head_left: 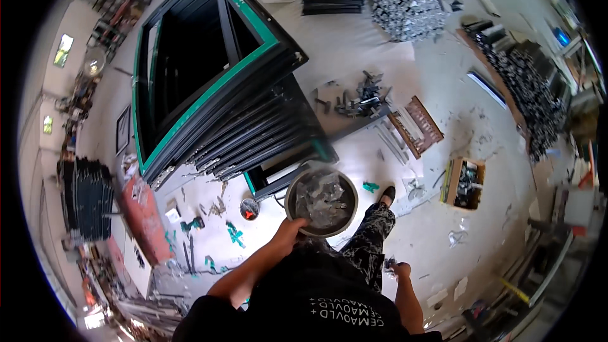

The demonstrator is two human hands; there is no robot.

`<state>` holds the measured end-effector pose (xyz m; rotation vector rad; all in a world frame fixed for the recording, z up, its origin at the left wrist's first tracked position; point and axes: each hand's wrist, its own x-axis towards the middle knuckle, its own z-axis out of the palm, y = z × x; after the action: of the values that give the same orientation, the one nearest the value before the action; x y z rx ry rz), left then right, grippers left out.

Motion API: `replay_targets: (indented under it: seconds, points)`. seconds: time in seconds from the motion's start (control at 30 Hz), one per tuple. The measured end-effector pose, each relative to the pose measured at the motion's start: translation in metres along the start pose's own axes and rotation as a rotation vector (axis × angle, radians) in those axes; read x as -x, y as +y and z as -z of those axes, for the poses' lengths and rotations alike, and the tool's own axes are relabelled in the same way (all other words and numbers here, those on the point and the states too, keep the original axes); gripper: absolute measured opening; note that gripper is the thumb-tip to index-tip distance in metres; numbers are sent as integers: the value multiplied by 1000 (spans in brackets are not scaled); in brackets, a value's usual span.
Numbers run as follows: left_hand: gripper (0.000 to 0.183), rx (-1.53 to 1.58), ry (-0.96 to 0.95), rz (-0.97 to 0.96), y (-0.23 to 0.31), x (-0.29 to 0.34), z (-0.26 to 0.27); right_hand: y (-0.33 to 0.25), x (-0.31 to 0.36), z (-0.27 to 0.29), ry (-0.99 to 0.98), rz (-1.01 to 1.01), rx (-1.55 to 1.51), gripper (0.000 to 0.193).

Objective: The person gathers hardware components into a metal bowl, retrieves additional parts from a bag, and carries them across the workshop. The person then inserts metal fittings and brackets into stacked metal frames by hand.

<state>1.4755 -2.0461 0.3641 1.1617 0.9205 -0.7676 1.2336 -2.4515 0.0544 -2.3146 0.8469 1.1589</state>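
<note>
My left hand (292, 231) is closed on the near-left rim of a round grey metal bowl (352, 215). Crumpled clear plastic bags (323, 197) lie inside it, with small parts that are hard to make out. Down by my right thigh, my right hand (401, 270) is curled round a small dark, partly shiny thing (389, 265); its kind does not show. Just beyond the bowl rises a tall stack of black window frames (253, 130), the top one edged with green tape (247, 16).
A cardboard box of dark parts (467, 183) sits on the floor at right, near a brown crate (418, 126) and loose black fittings (361, 98). Profile bundles (525, 82) lie far right. At left are a drill (192, 223), a small bucket (249, 209) and green scraps (235, 234).
</note>
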Motion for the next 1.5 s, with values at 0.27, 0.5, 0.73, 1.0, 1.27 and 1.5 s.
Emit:
replay_targets:
  seconds: [0.27, 0.5, 0.73, 1.0, 1.27, 1.5]
  points:
    - [31, 345, 67, 47, -18, 16, -88, -71, -100, 193, 57, 343, 108, 66]
    - [34, 242, 223, 122, -30, 12, -125, -133, -146, 242, 90, 301, -127, 26]
    - [28, 311, 268, 120, -19, -29, -104, -215, -119, 214, -95, 318, -274, 27]
    - [32, 250, 327, 25, -52, -125, -50, -270, -181, 198, -137, 272, -441, 25]
    - [33, 56, 357, 186, -113, -261, -47, -278, -286, 135, -139, 425, -100, 28]
    - [32, 182, 275, 214, -191, -487, -54, -270, -431, 57, -250, 353, 75, 36]
